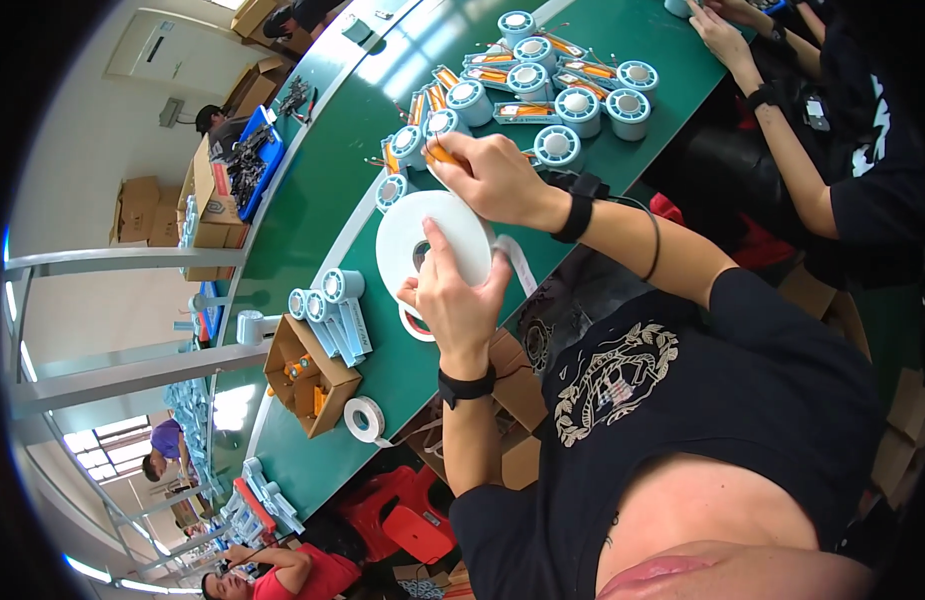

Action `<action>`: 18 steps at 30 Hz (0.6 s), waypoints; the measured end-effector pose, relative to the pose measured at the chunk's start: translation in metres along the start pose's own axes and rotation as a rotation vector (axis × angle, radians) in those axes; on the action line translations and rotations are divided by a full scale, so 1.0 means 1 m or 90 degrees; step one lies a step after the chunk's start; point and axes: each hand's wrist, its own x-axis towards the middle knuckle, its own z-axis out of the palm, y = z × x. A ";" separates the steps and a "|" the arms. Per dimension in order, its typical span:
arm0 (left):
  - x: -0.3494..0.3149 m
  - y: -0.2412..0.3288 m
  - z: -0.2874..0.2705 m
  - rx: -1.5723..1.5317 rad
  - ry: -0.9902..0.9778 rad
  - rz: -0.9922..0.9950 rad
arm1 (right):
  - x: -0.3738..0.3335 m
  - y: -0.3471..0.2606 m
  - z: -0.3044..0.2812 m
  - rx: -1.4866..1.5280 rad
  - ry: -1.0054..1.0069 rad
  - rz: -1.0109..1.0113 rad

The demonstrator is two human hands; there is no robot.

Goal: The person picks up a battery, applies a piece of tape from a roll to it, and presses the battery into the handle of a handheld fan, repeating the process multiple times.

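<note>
My left hand (454, 300) lies over a large roll of white tape (402, 235), its index finger stretched across the face near the core and its thumb at the roll's near edge. A loose tape end hangs beside the thumb. Just beyond the roll, my right hand (497, 180) pinches a small orange piece (442, 155), partly hidden by the fingers. Close to it stand several light-blue handheld fans (469, 100), round heads up, their handles opened to show orange parts and thin wires.
Left of the roll, a cardboard box (312, 378) holds orange pieces, with several closed fans (332, 315) beside it. A smaller tape roll (364, 419) lies near the green table's (302, 470) edge. A co-worker's hand (720, 40) is at the upper right. A blue tray (260, 165) sits across the table.
</note>
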 end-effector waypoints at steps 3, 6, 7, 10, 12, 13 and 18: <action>-0.012 0.033 -0.016 -0.048 -0.111 0.065 | 0.050 0.044 -0.012 -0.073 0.287 -0.003; -0.018 0.022 -0.005 -0.002 -0.175 0.111 | 0.090 0.062 -0.080 -0.013 0.311 0.079; -0.024 0.010 0.004 0.069 -0.184 0.112 | 0.090 0.046 -0.089 0.068 0.272 0.061; 0.003 -0.002 0.022 0.048 -0.165 0.129 | 0.071 0.035 -0.107 0.183 0.226 0.051; 0.023 0.000 0.034 -0.043 -0.148 0.131 | 0.041 0.027 -0.115 0.274 0.181 0.087; 0.042 -0.003 0.044 -0.017 -0.130 0.162 | 0.032 0.022 -0.116 0.270 0.183 0.082; 0.081 -0.010 0.085 0.003 -0.311 0.150 | 0.008 0.042 -0.135 0.229 0.233 -0.008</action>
